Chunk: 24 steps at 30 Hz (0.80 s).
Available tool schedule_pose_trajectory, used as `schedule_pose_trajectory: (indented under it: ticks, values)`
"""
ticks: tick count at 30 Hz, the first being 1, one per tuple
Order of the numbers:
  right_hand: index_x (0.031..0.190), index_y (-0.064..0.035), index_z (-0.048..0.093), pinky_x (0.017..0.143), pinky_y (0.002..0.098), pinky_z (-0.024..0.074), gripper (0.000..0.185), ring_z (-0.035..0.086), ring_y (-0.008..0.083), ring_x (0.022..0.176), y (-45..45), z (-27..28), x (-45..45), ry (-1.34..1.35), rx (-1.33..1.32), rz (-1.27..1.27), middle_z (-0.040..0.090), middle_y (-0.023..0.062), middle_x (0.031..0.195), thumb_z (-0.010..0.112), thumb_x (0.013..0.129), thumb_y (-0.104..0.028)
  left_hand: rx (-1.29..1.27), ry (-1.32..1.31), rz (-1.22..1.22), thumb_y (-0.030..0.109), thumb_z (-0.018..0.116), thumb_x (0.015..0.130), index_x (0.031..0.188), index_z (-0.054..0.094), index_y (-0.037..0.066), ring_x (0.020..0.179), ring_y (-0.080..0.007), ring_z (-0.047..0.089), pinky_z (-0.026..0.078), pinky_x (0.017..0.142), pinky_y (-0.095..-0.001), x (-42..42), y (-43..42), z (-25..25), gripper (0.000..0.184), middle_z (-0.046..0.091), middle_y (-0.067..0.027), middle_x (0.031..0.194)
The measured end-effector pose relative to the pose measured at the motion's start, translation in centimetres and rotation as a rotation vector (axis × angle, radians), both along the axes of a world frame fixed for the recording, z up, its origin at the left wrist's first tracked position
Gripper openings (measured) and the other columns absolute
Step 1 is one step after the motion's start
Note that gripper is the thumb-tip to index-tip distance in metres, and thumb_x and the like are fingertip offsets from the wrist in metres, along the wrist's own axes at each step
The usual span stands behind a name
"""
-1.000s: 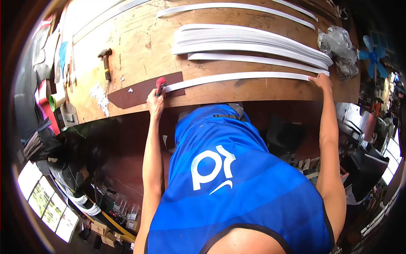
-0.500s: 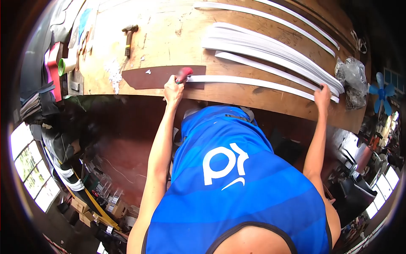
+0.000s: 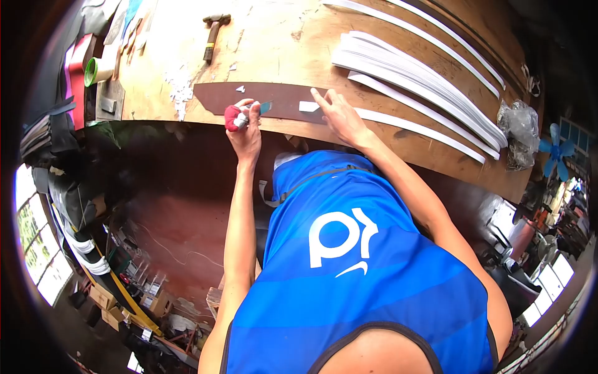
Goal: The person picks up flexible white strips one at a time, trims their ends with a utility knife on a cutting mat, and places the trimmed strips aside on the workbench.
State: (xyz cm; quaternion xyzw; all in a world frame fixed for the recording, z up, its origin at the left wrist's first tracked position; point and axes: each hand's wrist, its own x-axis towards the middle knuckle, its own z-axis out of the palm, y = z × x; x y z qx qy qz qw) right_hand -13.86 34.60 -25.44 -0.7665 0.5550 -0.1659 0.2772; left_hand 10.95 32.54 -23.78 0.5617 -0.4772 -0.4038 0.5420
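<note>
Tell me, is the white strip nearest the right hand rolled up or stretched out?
Stretched out: the long white strip runs along the brown wooden table, with no coil showing. The right hand hides part of it.

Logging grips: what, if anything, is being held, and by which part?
Left hand: a tool, by its red part. Right hand: over the white strip near one end; grip unclear.

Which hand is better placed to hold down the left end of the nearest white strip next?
Probably the right hand: it is at the white strip, close to that end, while the left hand is occupied with a red tool.
</note>
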Motion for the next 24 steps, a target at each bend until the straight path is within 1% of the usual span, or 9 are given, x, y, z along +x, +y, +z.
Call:
schedule_pose_trajectory:
  ticks: [1,2,3,6,10,16,19,20,24]
  values:
    - [0.143,-0.0071,0.047,0.086,0.0418,0.0481,0.073,0.055,0.0335,0.096,-0.4,-0.1,0.8,0.026,-0.001,0.026,0.05,0.0162,0.105,0.074,0.075,-0.001,0.008,-0.031,-0.028,0.015,0.071,0.094,0.098,0.058,0.0,0.065,-0.0065,0.059,0.049,0.056,-0.0212,0.4,0.4,-0.9,0.02,0.066,-0.0069,0.094]
    - [0.132,-0.0068,0.054,0.084,0.0417,0.0504,0.063,0.059,0.0326,0.097,-0.7,-0.2,1.4,0.094,-0.064,0.01,0.055,0.0133,0.105,0.076,0.073,-0.003,0.039,-0.073,-0.009,0.016,0.073,0.092,0.1,0.062,0.001,0.068,-0.0075,0.059,0.049,0.06,-0.0224,0.6,0.8,-1.7,0.02,0.066,-0.0052,0.088]
    - [0.132,-0.0068,0.054,0.084,0.0417,0.0504,0.063,0.059,0.0326,0.097,-0.9,-0.5,1.6,0.101,-0.061,0.022,0.055,0.0133,0.105,0.076,0.073,-0.003,0.07,-0.115,0.01,0.017,0.075,0.091,0.101,0.066,0.002,0.07,-0.0084,0.06,0.049,0.064,-0.0236,0.5,1.1,-2.0,0.02,0.067,-0.0034,0.083]
    - [0.103,-0.0057,0.058,0.081,0.0427,0.0496,0.036,0.059,0.0321,0.089,-1.6,-2.0,2.0,0.082,-0.114,0.029,0.059,0.0114,0.094,0.077,0.072,-0.008,0.119,-0.149,-0.013,0.015,0.075,0.09,0.104,0.069,0.002,0.075,-0.0103,0.063,0.051,0.069,-0.0254,0.5,1.9,-2.8,0.02,0.069,-0.0049,0.083]
    - [0.09,-0.0071,0.06,0.079,0.0409,0.0487,0.022,0.059,0.0283,0.088,-1.7,-3.0,1.6,0.092,-0.11,0.106,0.059,0.0092,0.095,0.075,0.075,-0.011,0.129,-0.157,-0.141,0.013,0.074,0.09,0.104,0.069,0.002,0.075,-0.0126,0.065,0.051,0.069,-0.0267,1.2,2.2,-4.5,0.02,0.07,-0.0079,0.083]
    - [0.091,-0.0079,0.062,0.08,0.0391,0.0508,0.015,0.062,0.028,0.089,-1.3,-3.8,1.6,0.13,-0.198,0.106,0.06,0.0065,0.096,0.069,0.078,-0.011,0.072,-0.438,-0.272,0.018,0.068,0.094,0.113,0.069,0.009,0.063,-0.0221,0.069,0.053,0.061,-0.0327,1.8,2.4,-4.0,0.022,0.066,-0.0165,0.071]
    - [0.094,-0.0064,0.061,0.078,0.0377,0.049,0.017,0.059,0.026,0.087,-1.2,-4.0,1.9,0.121,-0.264,0.104,0.059,0.0082,0.094,0.069,0.079,-0.01,0.084,-0.332,-0.278,0.019,0.069,0.093,0.116,0.068,0.01,0.066,-0.023,0.07,0.053,0.061,-0.0322,0.3,3.0,-3.1,0.024,0.068,-0.0172,0.075]
    - [0.094,-0.0064,0.061,0.078,0.0377,0.049,0.017,0.059,0.026,0.087,-1.1,-4.1,2.0,0.118,-0.261,0.097,0.059,0.0082,0.094,0.069,0.079,-0.01,0.207,-0.368,-0.324,0.019,0.068,0.093,0.118,0.068,0.01,0.067,-0.0224,0.071,0.053,0.062,-0.0315,0.0,3.3,-2.6,0.026,0.069,-0.0171,0.077]
    - [0.095,-0.0065,0.062,0.078,0.0372,0.0496,0.018,0.06,0.0252,0.088,-0.9,-3.9,2.1,0.127,-0.274,0.077,0.059,0.008,0.094,0.069,0.079,-0.01,0.197,-0.37,-0.328,0.018,0.068,0.093,0.119,0.067,0.01,0.072,-0.0255,0.072,0.054,0.066,-0.0328,-2.2,3.7,-3.0,0.027,0.07,-0.0181,0.081]
